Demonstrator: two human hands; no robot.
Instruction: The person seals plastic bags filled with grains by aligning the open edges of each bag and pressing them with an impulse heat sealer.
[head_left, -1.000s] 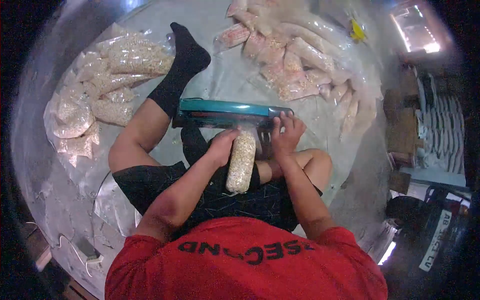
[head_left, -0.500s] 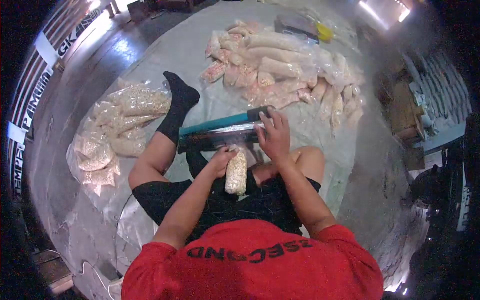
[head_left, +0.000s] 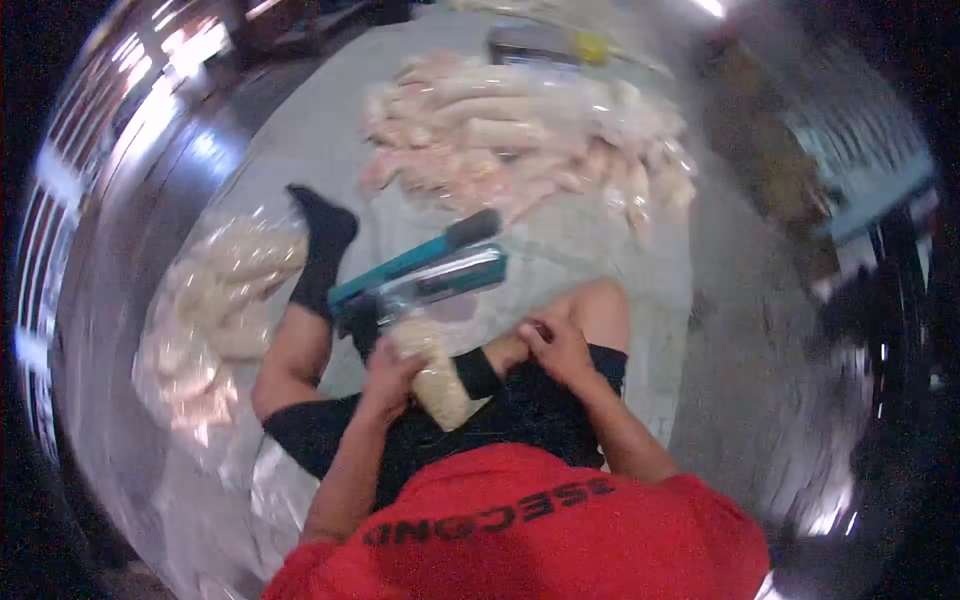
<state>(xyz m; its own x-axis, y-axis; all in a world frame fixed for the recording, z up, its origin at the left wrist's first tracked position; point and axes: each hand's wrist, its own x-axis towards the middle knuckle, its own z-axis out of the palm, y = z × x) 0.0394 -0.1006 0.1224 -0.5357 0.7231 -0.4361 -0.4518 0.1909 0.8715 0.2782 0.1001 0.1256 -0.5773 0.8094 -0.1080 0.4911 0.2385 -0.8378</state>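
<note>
A clear plastic bag filled with pale, grain-like pieces [head_left: 440,385] lies tilted above my lap. My left hand [head_left: 392,372] is closed around its upper left side. The bag's loose plastic end reaches toward a teal hand-lever heat sealer [head_left: 400,265]. The sealer's black-ended arm stands raised, apart from the base. My right hand [head_left: 562,350] is off the sealer, by my folded shin, with its fingers loosely bent and apart; I see nothing in it. Motion blur hides finer detail.
A large heap of filled bags [head_left: 540,130] lies beyond the sealer, some with pinkish contents. More filled bags [head_left: 225,300] are piled left of my outstretched leg. A dark box [head_left: 535,45] and a yellow item [head_left: 592,47] sit behind the heap on the pale sheet.
My right hand has left the sealer's arm and drawn back toward my shin. The arm has risen. My left hand has moved left and nearer my body with the bag, now tilted.
</note>
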